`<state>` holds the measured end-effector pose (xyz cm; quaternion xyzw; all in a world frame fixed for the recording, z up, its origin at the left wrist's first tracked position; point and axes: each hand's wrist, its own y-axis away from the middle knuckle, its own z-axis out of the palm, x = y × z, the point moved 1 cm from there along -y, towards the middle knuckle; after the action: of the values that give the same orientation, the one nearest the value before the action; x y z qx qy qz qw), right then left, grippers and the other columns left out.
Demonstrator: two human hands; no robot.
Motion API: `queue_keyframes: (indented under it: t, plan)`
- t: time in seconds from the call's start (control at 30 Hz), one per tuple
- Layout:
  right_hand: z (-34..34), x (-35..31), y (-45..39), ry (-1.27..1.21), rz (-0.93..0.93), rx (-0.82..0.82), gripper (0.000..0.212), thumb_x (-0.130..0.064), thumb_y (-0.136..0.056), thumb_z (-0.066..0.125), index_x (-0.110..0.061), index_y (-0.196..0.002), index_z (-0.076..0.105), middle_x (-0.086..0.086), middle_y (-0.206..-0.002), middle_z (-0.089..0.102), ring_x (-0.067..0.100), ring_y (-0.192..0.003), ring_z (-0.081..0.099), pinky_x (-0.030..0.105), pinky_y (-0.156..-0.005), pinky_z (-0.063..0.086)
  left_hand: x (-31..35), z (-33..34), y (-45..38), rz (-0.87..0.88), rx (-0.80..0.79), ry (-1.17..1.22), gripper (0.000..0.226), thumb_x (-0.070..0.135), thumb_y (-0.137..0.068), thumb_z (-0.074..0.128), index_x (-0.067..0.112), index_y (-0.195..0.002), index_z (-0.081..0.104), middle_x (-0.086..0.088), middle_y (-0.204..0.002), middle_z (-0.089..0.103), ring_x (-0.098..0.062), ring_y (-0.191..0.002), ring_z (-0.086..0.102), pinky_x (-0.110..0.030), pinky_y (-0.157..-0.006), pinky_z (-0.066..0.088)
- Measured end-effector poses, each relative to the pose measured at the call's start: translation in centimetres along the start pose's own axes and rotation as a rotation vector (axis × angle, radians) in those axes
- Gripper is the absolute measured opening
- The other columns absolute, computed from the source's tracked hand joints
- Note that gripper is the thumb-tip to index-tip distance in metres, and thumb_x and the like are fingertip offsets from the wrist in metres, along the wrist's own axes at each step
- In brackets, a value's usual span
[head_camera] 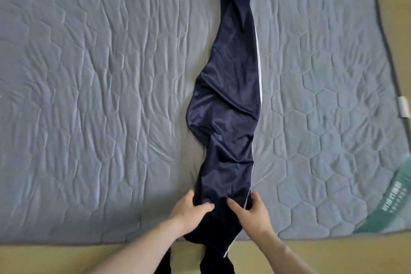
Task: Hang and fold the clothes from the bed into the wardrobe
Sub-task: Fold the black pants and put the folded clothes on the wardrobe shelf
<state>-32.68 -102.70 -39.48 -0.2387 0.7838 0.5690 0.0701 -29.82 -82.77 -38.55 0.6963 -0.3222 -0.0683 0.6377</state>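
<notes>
Bed: the grey quilted mattress cover with a honeycomb stitch [93,87] is lying flat under everything and is carrying the garment.
Trousers: the navy satin-like track trousers with a thin white side stripe [226,100] are stretching away from me, long axis running straight ahead, far end near the top of the bed, near end spilling over the bed's front edge.
Left hand: my left hand [189,209] is pinching the trousers' left edge, fingers curling into the fabric.
Right hand: my right hand [253,209] is gripping the striped right edge.
Next move: I am judging both hands equally near; folding lengthwise means carrying this near end forward.
</notes>
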Motion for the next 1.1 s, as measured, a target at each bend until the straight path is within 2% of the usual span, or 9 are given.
queue_keyframes:
  t: [0.17,0.33,0.47,0.57,0.67,0.77,0.87,0.97,1.1]
  plan:
    - [0.0,2.7,3.0,0.082,0.116,-0.174,0.019,-0.022,-0.089,0.073,-0.024,-0.108,0.072,-0.01,-0.097,0.078,0.011,-0.093,0.072,0.028,-0.082,0.058,-4.2,1.3,2.9,-0.096,-0.082,-0.079,0.01,0.033,-0.092,0.07,0.034,-0.1,0.064,0.008,-0.109,0.072,-0.015,-0.102,0.065,-0.032,-0.098,0.052]
    - [0.2,5.3,6.3,0.122,0.196,-0.197,0.017,-0.027,-0.088,0.071,-0.025,-0.105,0.071,-0.007,-0.095,0.078,0.016,-0.092,0.074,0.044,-0.089,0.061,-6.1,1.4,7.5,-0.133,-0.157,-0.111,0.011,0.039,-0.097,0.067,0.032,-0.099,0.059,0.013,-0.102,0.066,-0.009,-0.099,0.062,-0.025,-0.088,0.047]
    - [-0.6,4.0,9.3,-0.037,0.215,-0.154,0.026,-0.02,-0.09,0.071,-0.02,-0.115,0.064,0.001,-0.096,0.078,0.022,-0.087,0.076,0.049,-0.083,0.063,-5.9,0.4,10.6,-0.138,-0.105,-0.007,0.048,0.05,-0.095,0.065,0.025,-0.135,0.056,0.01,-0.134,0.06,-0.011,-0.117,0.057,-0.027,-0.099,0.042]
    - [-2.1,1.3,11.0,-0.111,0.227,-0.156,0.045,-0.018,-0.094,0.068,-0.019,-0.133,0.046,0.006,-0.101,0.075,0.02,-0.084,0.075,0.036,-0.07,0.063,-3.9,-1.1,12.4,-0.081,-0.05,0.092,0.044,0.045,-0.098,0.063,0.029,-0.137,0.048,0.007,-0.137,0.06,-0.008,-0.111,0.061,-0.024,-0.09,0.044]
    - [-3.9,-2.0,11.7,-0.218,0.191,-0.173,0.054,-0.016,-0.097,0.067,-0.037,-0.139,0.041,-0.002,-0.073,0.07,0.015,-0.063,0.067,0.029,-0.063,0.06,-1.3,-3.2,13.4,-0.006,-0.03,0.16,0.041,0.052,-0.097,0.061,0.046,-0.135,0.046,0.012,-0.116,0.065,-0.003,-0.102,0.061,-0.025,-0.087,0.045]
    - [-5.4,-5.7,11.6,-0.303,0.169,-0.169,0.034,-0.017,-0.1,0.064,-0.037,-0.127,0.064,0.003,-0.073,0.062,0.013,-0.052,0.058,0.025,-0.056,0.055,1.6,-5.3,13.1,0.073,-0.033,0.197,0.036,0.065,-0.088,0.058,0.054,-0.122,0.062,0.013,-0.115,0.071,-0.01,-0.109,0.065,-0.04,-0.102,0.05]
    - [-6.6,-9.5,10.3,-0.384,0.154,-0.19,0.023,-0.02,-0.102,0.059,-0.023,-0.115,0.078,0.004,-0.083,0.066,0.012,-0.05,0.056,0.023,-0.052,0.051,6.1,-7.3,12.4,0.143,0.006,0.292,0.028,0.054,-0.096,0.059,0.034,-0.102,0.078,0.001,-0.1,0.077,-0.018,-0.094,0.072,-0.043,-0.085,0.059]
    - [-7.8,-13.1,8.2,-0.49,0.168,-0.163,0.028,-0.023,-0.103,0.051,-0.015,-0.106,0.077,0.005,-0.086,0.067,0.017,-0.058,0.064,0.025,-0.053,0.051,10.9,-9.2,10.6,0.135,0.035,0.403,0.034,0.048,-0.1,0.056,0.024,-0.101,0.08,-0.009,-0.102,0.078,-0.023,-0.09,0.074,-0.039,-0.075,0.062]
    - [-9.3,-17.2,5.5,-0.558,0.119,-0.132,0.027,-0.019,-0.101,0.036,-0.014,-0.09,0.06,0.003,-0.083,0.076,0.024,-0.072,0.076,0.028,-0.054,0.043,16.2,-11.3,8.3,0.173,0.036,0.525,0.045,0.06,-0.098,0.05,0.025,-0.115,0.073,-0.002,-0.104,0.079,-0.021,-0.086,0.077,-0.033,-0.067,0.058]
